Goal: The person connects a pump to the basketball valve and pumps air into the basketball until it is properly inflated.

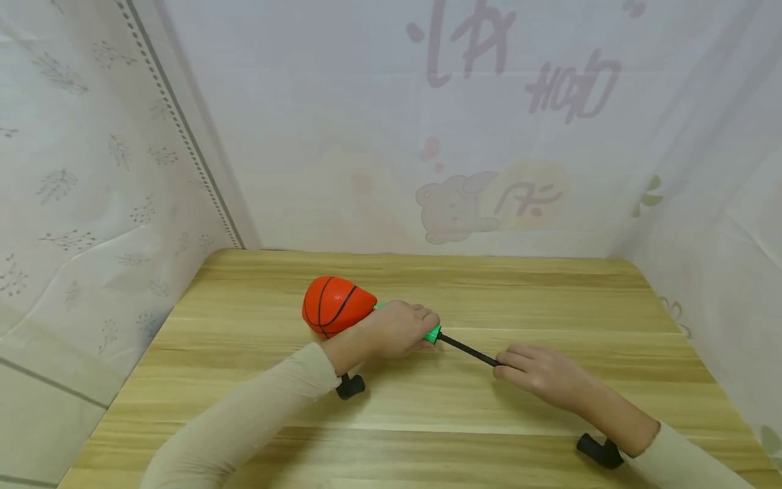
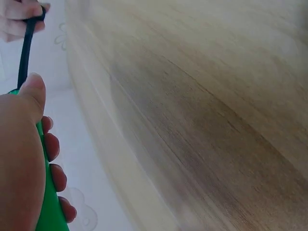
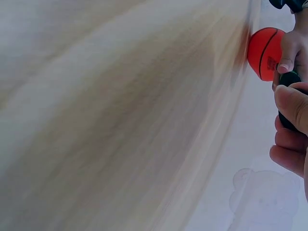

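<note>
An orange-red toy basketball (image 1: 332,305) with black lines lies left of centre in the head view, tapering and looking partly deflated on its right side. Against that narrow side is the green barrel (image 2: 52,211) of a hand pump. My left hand (image 1: 400,329) wraps around the barrel, thumb along it in the left wrist view. A black rod (image 1: 467,349) sticks out of the barrel towards the right. My right hand (image 1: 540,373) grips the black handle (image 3: 287,124) at the rod's far end, covering most of it.
All of this is over a wood-grain table (image 1: 427,462). A pale printed cloth (image 1: 342,136) hangs behind the table and along both sides. Black camera mounts (image 1: 350,386) are on the wrists.
</note>
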The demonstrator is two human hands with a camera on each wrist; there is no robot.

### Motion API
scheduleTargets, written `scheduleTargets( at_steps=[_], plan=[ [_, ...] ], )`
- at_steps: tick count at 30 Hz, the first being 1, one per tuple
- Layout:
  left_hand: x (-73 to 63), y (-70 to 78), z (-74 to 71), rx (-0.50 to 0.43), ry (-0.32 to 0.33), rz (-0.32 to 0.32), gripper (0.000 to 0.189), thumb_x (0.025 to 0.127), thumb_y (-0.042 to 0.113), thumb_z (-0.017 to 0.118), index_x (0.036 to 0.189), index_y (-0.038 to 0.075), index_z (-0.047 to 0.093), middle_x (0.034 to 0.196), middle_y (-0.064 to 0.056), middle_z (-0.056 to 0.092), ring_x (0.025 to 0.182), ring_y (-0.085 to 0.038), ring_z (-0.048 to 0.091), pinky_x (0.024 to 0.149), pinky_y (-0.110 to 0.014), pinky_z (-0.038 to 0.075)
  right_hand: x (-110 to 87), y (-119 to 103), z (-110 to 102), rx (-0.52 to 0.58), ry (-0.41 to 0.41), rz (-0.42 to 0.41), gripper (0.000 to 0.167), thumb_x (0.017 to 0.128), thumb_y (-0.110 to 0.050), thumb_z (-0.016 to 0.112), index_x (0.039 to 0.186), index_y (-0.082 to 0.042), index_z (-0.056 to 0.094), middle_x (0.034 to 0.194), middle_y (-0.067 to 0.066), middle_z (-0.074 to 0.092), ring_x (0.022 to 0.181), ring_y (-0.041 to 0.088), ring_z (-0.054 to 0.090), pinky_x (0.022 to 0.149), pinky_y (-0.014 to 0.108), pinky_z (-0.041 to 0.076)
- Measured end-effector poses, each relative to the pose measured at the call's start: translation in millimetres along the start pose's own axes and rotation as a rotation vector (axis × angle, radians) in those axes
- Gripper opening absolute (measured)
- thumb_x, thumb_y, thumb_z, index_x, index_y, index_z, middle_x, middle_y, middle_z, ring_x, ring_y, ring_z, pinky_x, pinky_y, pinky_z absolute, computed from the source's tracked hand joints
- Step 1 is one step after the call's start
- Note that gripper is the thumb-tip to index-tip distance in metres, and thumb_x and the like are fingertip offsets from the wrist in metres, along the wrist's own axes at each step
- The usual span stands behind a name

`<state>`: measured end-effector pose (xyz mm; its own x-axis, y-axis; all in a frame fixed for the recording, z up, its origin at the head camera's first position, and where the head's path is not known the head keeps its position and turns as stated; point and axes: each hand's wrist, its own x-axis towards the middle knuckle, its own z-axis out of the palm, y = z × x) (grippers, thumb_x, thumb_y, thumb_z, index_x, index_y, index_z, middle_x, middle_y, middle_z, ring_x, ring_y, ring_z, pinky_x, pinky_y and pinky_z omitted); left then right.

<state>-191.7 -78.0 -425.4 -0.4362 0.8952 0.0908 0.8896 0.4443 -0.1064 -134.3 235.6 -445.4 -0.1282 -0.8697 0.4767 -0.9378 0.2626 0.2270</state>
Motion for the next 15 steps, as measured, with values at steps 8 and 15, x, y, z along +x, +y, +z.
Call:
scheduleTargets(
  at_steps=[8, 15],
  plan=[
    [2.7, 3.8, 4.0, 0.023, -0.010, -0.003, 0.032, 0.102, 0.044, 0.060, 0.102, 0.013, 0.055, 0.088, 0.007, 0.057, 0.076, -0.007, 0.053, 0.062, -0.019, 0.043, 24.5, 7.3, 16.5, -0.027, 0.024, -0.039, 0.039, 0.113, -0.012, 0.032, 0.099, -0.009, 0.068, 0.094, 0.001, 0.070, 0.080, 0.013, 0.063, 0.069, 0.021, 0.055],
    [5.9, 9.8, 6.0, 0.019, -0.048, -0.009, 0.031, 0.102, 0.045, 0.058, 0.103, 0.014, 0.056, 0.088, 0.008, 0.056, 0.077, -0.007, 0.051, 0.061, -0.019, 0.042, 46.8, 11.5, 32.5, 0.002, 0.057, -0.067, 0.039, 0.113, -0.010, 0.031, 0.097, -0.010, 0.066, 0.092, -0.001, 0.066, 0.077, 0.010, 0.058, 0.067, 0.018, 0.051]
  ],
)
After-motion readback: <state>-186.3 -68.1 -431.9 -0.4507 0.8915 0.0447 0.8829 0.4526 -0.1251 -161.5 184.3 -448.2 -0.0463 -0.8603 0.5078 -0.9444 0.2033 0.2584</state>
